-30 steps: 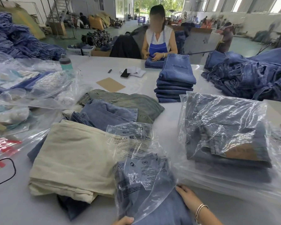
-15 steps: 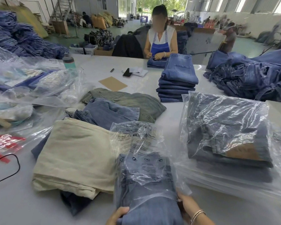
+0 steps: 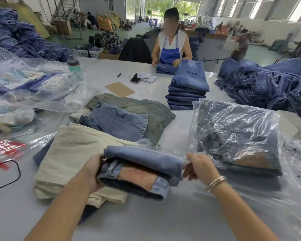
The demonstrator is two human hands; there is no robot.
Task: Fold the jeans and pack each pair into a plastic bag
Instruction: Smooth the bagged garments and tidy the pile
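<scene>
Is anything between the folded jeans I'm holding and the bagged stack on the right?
Nothing visible: the folded jeans sit in both hands, and only bare table separates them from the bagged stack.

The left hand (image 3: pixel 92 171) grips one end of the folded jeans (image 3: pixel 142 162), lifted above the white table (image 3: pixel 163 220). The right hand (image 3: pixel 198 166) pinches the clear plastic bag (image 3: pixel 182 153) at the other end. Right of the folded jeans lies a bagged stack (image 3: pixel 238 136); left, a cream pair (image 3: pixel 71 153).
</scene>
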